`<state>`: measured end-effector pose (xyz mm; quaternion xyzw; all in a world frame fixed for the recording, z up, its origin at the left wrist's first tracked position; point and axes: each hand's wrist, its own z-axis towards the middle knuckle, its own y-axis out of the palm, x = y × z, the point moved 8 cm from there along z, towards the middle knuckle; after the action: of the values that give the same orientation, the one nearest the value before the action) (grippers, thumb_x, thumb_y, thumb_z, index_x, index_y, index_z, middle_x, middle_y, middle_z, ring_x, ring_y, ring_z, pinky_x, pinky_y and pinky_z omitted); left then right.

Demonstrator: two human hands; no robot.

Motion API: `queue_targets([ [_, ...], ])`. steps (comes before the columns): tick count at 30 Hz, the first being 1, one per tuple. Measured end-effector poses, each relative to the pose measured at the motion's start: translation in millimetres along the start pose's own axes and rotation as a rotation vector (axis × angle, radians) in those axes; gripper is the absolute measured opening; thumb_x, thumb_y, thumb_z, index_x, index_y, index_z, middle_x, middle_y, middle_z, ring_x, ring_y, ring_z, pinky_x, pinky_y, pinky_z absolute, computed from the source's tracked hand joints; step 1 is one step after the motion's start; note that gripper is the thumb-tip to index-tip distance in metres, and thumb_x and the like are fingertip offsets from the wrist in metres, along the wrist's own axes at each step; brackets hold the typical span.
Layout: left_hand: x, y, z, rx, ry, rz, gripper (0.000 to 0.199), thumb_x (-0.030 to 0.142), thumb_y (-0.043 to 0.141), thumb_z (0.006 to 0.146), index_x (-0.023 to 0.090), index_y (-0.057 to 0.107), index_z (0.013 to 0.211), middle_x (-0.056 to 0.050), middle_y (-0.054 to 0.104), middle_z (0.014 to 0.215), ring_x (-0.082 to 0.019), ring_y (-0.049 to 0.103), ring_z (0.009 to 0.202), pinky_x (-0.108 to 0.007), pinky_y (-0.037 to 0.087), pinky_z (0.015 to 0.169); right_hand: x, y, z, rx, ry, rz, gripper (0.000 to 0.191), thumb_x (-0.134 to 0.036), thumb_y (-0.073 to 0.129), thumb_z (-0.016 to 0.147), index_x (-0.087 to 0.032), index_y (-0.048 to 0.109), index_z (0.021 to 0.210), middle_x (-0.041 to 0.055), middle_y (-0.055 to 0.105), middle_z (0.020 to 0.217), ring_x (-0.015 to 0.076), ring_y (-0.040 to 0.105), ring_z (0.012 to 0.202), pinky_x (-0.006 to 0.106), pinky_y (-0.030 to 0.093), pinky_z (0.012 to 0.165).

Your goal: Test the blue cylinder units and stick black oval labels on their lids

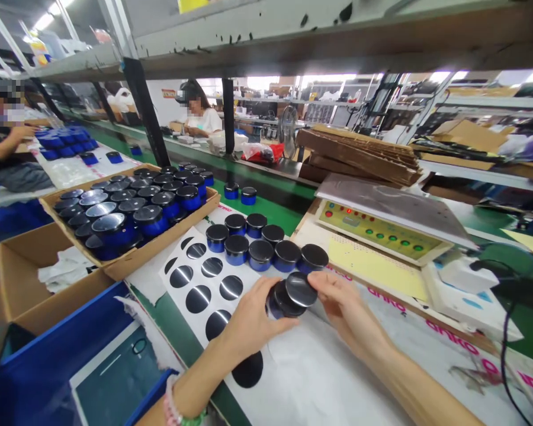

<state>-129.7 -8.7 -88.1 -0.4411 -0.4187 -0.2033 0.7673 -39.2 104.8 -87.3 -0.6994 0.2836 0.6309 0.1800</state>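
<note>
My left hand [255, 310] is wrapped around a blue jar with a black top [281, 300], tilted above the white-covered table. Between the fingertips of my right hand [337, 296] is a glossy black round sticker [301, 289], held over the jar's top and partly overlapping it. Whether the sticker touches the top I cannot tell. Just beyond my hands stand several blue jars with black tops [261, 253]. Under and left of my left forearm lies a white sheet of black round stickers [198, 299].
A cardboard tray [160, 241] full of similar jars stands at left, above a blue bin [35, 384]. A control box [377, 228] with lit buttons sits at right. The shelf [293, 50] crosses overhead. Two people work farther back, beyond the green conveyor belt [275, 204] and at far left.
</note>
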Motion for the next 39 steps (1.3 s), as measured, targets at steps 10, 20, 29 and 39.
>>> queue_targets([
  [10, -11.6, 4.5, -2.7, -0.071, -0.095, -0.115, 0.063, 0.027, 0.08, 0.065, 0.028, 0.049, 0.12, 0.002, 0.061, 0.117, -0.018, 0.058, 0.106, -0.03, 0.045, 0.092, 16.9, 2.0, -1.7, -0.013, 0.104, 0.078, 0.034, -0.041, 0.073, 0.07, -0.018, 0.051, 0.059, 0.0006, 0.05, 0.079, 0.0126, 0.045, 0.072, 0.024, 0.039, 0.064],
  [20, -8.6, 4.3, -3.9, -0.079, -0.065, -0.087, 0.063, 0.026, 0.078, 0.068, 0.028, 0.047, 0.122, 0.001, 0.06, 0.119, -0.018, 0.058, 0.107, -0.029, 0.047, 0.092, 15.8, 3.4, -2.3, -0.006, 0.069, 0.004, 0.033, -0.041, 0.071, 0.071, -0.019, 0.05, 0.061, 0.0011, 0.048, 0.081, 0.0143, 0.047, 0.075, 0.025, 0.043, 0.066],
  [29, -6.6, 4.7, -2.7, -0.083, -0.054, -0.086, 0.06, 0.024, 0.077, 0.069, 0.027, 0.048, 0.121, 0.001, 0.06, 0.118, -0.017, 0.058, 0.105, -0.028, 0.047, 0.091, 16.0, 1.2, -2.9, 0.015, -0.014, -0.08, 0.03, -0.041, 0.068, 0.076, -0.02, 0.05, 0.065, -0.0004, 0.05, 0.082, 0.0135, 0.049, 0.076, 0.027, 0.042, 0.069],
  [39, -5.2, 4.7, -3.9, -0.08, -0.061, -0.066, 0.056, 0.026, 0.075, 0.071, 0.028, 0.048, 0.12, 0.001, 0.06, 0.118, -0.018, 0.059, 0.105, -0.029, 0.049, 0.09, 5.9, 3.5, -4.7, 0.023, -0.153, -0.244, 0.029, -0.041, 0.063, 0.081, -0.021, 0.048, 0.066, 0.0014, 0.051, 0.081, 0.0167, 0.051, 0.08, 0.029, 0.042, 0.07],
])
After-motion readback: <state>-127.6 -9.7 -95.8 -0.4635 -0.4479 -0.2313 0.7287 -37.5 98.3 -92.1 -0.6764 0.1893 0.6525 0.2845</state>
